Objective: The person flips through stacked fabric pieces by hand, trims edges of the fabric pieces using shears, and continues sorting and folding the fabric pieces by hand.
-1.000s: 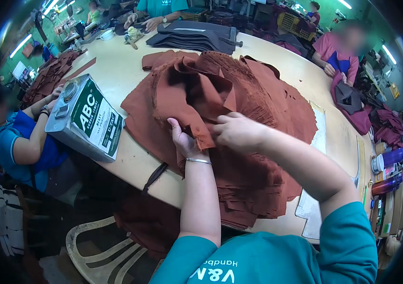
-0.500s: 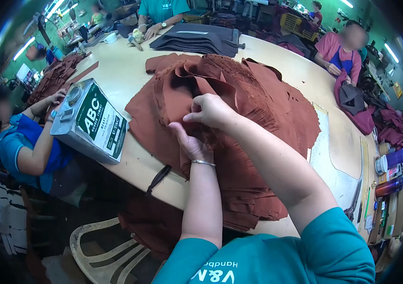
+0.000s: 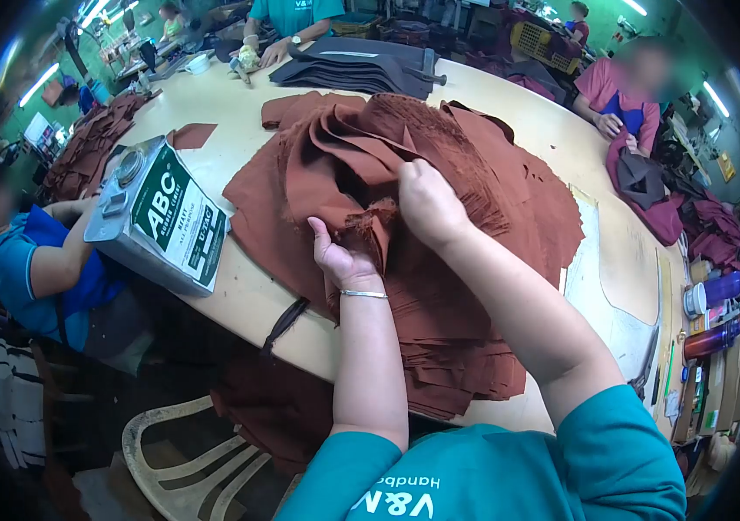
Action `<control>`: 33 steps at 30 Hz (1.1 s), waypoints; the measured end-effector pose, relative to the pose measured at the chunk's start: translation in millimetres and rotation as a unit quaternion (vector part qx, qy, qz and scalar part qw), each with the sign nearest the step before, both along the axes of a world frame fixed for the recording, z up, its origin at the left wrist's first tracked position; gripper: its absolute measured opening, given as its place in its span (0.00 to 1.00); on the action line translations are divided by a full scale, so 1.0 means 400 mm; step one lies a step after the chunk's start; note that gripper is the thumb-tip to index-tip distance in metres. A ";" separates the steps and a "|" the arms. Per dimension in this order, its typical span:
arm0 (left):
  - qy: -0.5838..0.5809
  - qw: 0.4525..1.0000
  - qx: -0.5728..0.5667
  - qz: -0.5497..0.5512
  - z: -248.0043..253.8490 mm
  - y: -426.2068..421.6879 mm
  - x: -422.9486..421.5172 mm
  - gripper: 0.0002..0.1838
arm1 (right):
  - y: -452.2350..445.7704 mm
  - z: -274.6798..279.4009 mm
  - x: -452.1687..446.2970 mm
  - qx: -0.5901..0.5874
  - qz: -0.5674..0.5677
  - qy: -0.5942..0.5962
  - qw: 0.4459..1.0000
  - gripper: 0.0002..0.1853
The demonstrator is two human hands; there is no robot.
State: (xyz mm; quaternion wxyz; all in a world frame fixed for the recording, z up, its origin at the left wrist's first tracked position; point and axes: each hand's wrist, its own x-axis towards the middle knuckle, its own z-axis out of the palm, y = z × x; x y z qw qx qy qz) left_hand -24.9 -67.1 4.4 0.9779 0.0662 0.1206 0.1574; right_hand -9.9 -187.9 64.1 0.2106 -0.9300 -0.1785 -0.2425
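A large heap of rust-brown fabric pieces (image 3: 526, 204) lies on the table in front of me, its layers folded and curled in the middle. My left hand (image 3: 344, 259), with a bracelet at the wrist, supports a bunch of folded fabric edges; its thumb points up and the fingers are partly hidden beneath the cloth. To the right and slightly higher, my right hand (image 3: 429, 201) is closed at a raised fabric edge, its fingertips pinched against the cloth.
A metal cement can (image 3: 161, 217) stands at the table's left edge. Dark stacked sheets (image 3: 357, 68) lie at the back. Pale templates (image 3: 617, 269) are on the right. Co-workers are at the left, back and right. A plastic chair (image 3: 188, 469) stands below the table.
My right hand first rose over the left hand, then moved right along the cloth. The fabric folds have opened and shifted. A small brown piece now shows behind the can.
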 end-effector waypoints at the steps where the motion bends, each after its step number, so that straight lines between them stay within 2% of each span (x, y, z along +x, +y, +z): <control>1: -0.023 0.999 0.011 -0.022 0.004 0.000 -0.002 0.25 | 0.015 0.032 -0.029 -0.062 0.034 -0.037 0.997 0.11; 4: -0.062 0.995 0.016 -0.076 0.010 -0.002 -0.015 0.28 | 0.001 0.054 -0.054 -0.191 0.218 -0.029 0.957 0.11; 5: -0.055 0.995 0.007 -0.087 0.010 -0.001 -0.017 0.29 | -0.005 0.039 -0.053 -0.145 0.244 0.008 0.959 0.10; 8: -0.039 0.995 -0.008 -0.093 0.033 -0.005 -0.027 0.28 | -0.037 0.077 -0.044 -0.131 0.273 0.116 0.946 0.10; 13: -0.028 0.995 0.017 -0.095 0.022 -0.001 -0.028 0.28 | -0.024 0.099 -0.032 -0.191 0.372 0.104 0.903 0.14; 16: -0.018 0.997 0.002 -0.074 0.026 0.001 -0.027 0.28 | -0.007 0.112 -0.013 -0.248 0.359 0.234 0.869 0.14; 17: -0.003 0.998 0.014 -0.067 0.027 -0.002 -0.029 0.28 | -0.013 0.101 -0.004 -0.252 0.355 0.239 0.868 0.18; 20: 0.021 0.996 -0.030 -0.079 0.031 0.005 -0.029 0.29 | -0.017 0.107 0.001 -0.200 0.300 0.340 0.869 0.19; 24: 0.021 0.998 -0.019 -0.052 0.018 0.009 -0.020 0.27 | -0.011 0.127 -0.014 -0.120 0.325 0.423 0.837 0.15; 25: -0.035 0.997 -0.028 -0.063 -0.022 0.017 -0.006 0.27 | -0.001 0.118 -0.014 -0.178 0.353 0.387 0.833 0.15; 26: -0.117 0.984 -0.069 -0.112 -0.065 0.037 0.011 0.27 | -0.009 0.124 -0.025 -0.293 0.351 0.439 0.773 0.14; 28: -0.279 0.926 -0.153 -0.204 -0.118 0.078 0.032 0.28 | -0.063 0.101 -0.071 -0.262 0.442 0.342 0.787 0.13; 29: -0.289 0.917 -0.146 -0.234 -0.127 0.080 0.033 0.27 | -0.078 0.096 -0.083 -0.263 0.436 0.307 0.804 0.13; 31: -0.218 0.952 -0.127 -0.172 -0.102 0.051 0.022 0.26 | -0.098 0.105 -0.112 -0.257 0.416 0.236 0.840 0.14; 33: -0.167 0.970 -0.113 -0.138 -0.061 0.020 0.008 0.24 | -0.096 0.121 -0.116 -0.211 0.384 0.285 0.852 0.15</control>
